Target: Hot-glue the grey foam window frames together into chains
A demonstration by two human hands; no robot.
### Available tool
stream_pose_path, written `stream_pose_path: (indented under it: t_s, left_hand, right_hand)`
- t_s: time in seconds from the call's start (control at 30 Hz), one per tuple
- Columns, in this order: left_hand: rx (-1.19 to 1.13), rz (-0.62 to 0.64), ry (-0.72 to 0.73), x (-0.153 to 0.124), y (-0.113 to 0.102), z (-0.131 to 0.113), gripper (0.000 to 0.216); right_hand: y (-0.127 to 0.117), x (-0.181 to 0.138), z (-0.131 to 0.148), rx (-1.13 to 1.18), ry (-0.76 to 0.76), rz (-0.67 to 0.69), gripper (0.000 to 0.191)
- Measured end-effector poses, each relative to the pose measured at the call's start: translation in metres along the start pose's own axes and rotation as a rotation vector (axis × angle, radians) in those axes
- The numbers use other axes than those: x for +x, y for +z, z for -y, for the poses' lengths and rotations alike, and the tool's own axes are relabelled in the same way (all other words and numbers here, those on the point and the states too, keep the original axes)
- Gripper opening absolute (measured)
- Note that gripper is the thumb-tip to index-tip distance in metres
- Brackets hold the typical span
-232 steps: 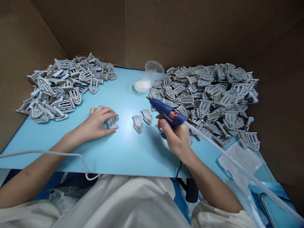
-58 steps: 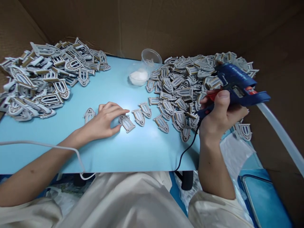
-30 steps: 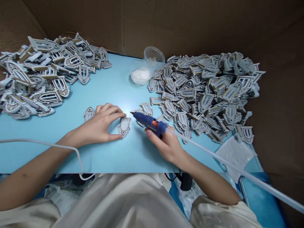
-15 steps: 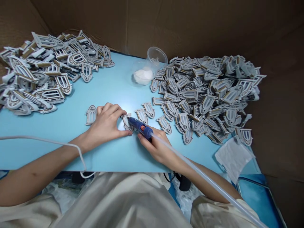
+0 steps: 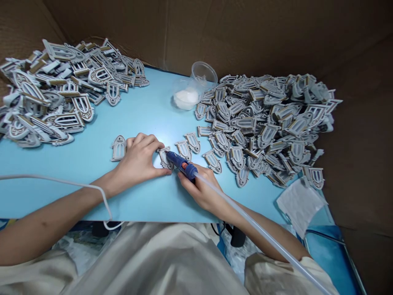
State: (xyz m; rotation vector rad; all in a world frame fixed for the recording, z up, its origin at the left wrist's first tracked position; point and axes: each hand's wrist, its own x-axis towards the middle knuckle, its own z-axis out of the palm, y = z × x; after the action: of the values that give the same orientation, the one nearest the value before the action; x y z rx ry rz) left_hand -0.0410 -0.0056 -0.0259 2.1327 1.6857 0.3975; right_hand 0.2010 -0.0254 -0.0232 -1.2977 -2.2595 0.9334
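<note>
Surface: smooth pale-blue desk [image 5: 135,116], flat, with a bright patch of reflected light near its middle. Brown cardboard walls [image 5: 215,32] stand behind it and at both sides; the right one is in deep shade.

Left on the desk: a heap of grey-and-white arched window-shaped pieces [image 5: 66,121] with brownish-gold edges. Right: a broad heap of similar arched pieces [image 5: 267,133], straggling toward the middle. Between the heaps, near the back wall: two clear round plastic tubs [image 5: 186,99], the nearer holding white material.

My left grip [image 5: 138,157] pinches a small grey arched window piece [image 5: 164,153], finger at its far end, thumb at its near end; the piece lies on the desk in front of me. My right grip [image 5: 205,186] is wrapped round a dark-blue glue gun [image 5: 178,162], nozzle over that piece; whether the tip touches, I cannot tell from this angle. A long translucent glue stick [image 5: 242,214] runs from its rear to lower right.

A white cable [image 5: 61,180] crosses my left forearm. Right front corner: a thin white sheet [image 5: 299,203] overhangs the edge.
</note>
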Motion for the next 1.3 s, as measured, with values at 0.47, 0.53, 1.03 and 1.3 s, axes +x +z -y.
stream_pose_path:
  t_s: [0.47, 0.53, 1.03, 1.3]
  left_hand:
    - [-0.015, -0.004, -0.005, 0.0001, 0.0014, 0.0007, 0.062]
    - [-0.012, 0.002, -0.008, 0.0000, 0.0009, 0.0005, 0.062]
    - [-0.022, -0.005, 0.001, 0.0004, 0.0013, 0.0012, 0.059]
    - [-0.028, -0.002, -0.008, 0.0005, 0.0008, -0.0010, 0.059]
  right_hand:
    - [-0.0029, 0.0045, 0.0017, 0.059, 0.007, -0.010, 0.031]
    - [-0.0041, 0.0058, 0.0022, 0.076, 0.002, -0.014, 0.034]
    - [-0.0066, 0.0073, 0.0079, 0.046, 0.016, -0.016, 0.035]
    - [-0.0062, 0.0072, 0.0072, 0.039, 0.035, -0.007, 0.035]
